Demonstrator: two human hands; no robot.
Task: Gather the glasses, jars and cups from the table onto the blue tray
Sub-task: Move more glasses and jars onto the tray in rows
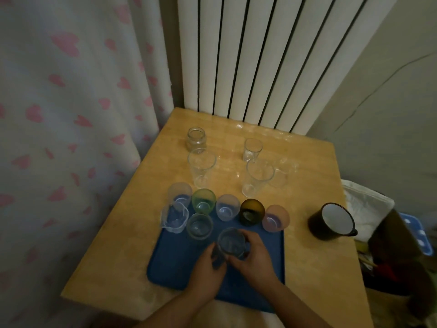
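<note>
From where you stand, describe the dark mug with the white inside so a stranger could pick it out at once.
Start at the wooden table and find the blue plastic tray at its near edge. Look right of the tray, to the bare wood near the table's right edge: the dark mug with a white interior stands there alone. It is the only opaque vessel with a handle; the rest are clear or tinted glass.

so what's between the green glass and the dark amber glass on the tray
In the head view, one clear glass stands between the green glass and the dark amber glass.
</note>
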